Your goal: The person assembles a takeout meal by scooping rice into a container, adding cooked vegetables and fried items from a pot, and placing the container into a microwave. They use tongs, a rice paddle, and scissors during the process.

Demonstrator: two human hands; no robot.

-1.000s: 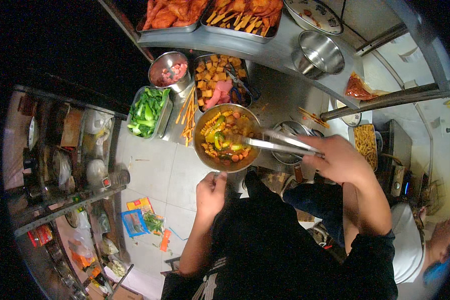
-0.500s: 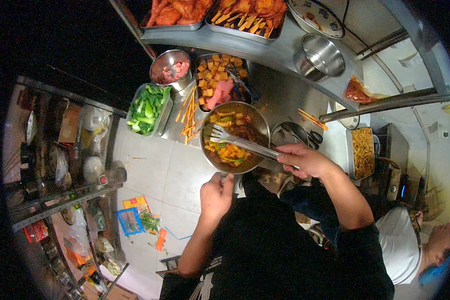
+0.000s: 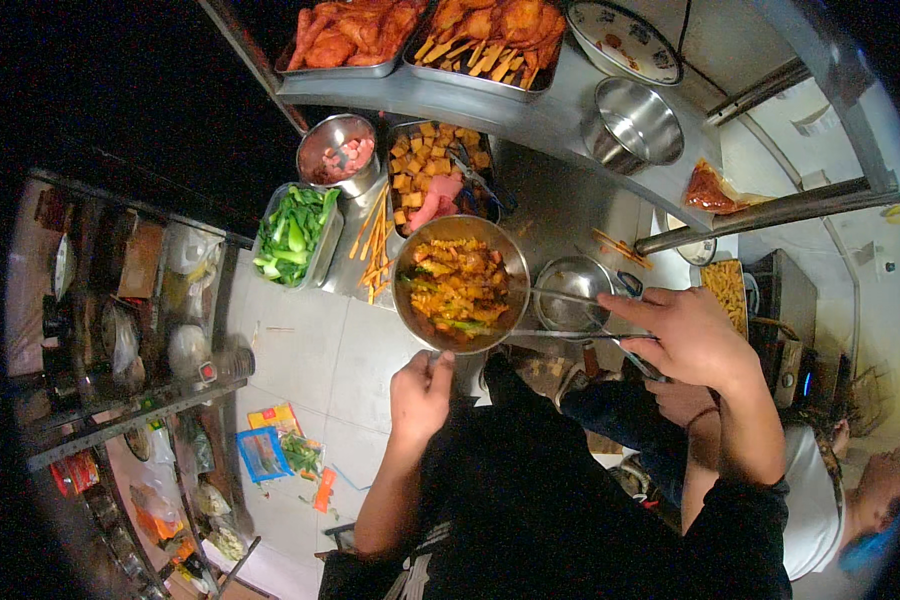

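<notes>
The tongs have swung round: a second ago they reached in from the right and upward, half a second ago they were dug deep across the food, and now they lie almost level, tips at the bowl's right rim. The right hand has drawn back toward the right, fingers curled loosely about the tong handles, thumb side up, so it reads as a toss just finished and the mix turned over. The left hand is clamped on the bowl's near rim, holding it steady above the floor, just off the table's near edge. The bowl sits a touch lower and closer in than before. The orange pieces and greens look well coated. Beyond it on the table, the tray of greens and the tray of cubes stay put.
</notes>
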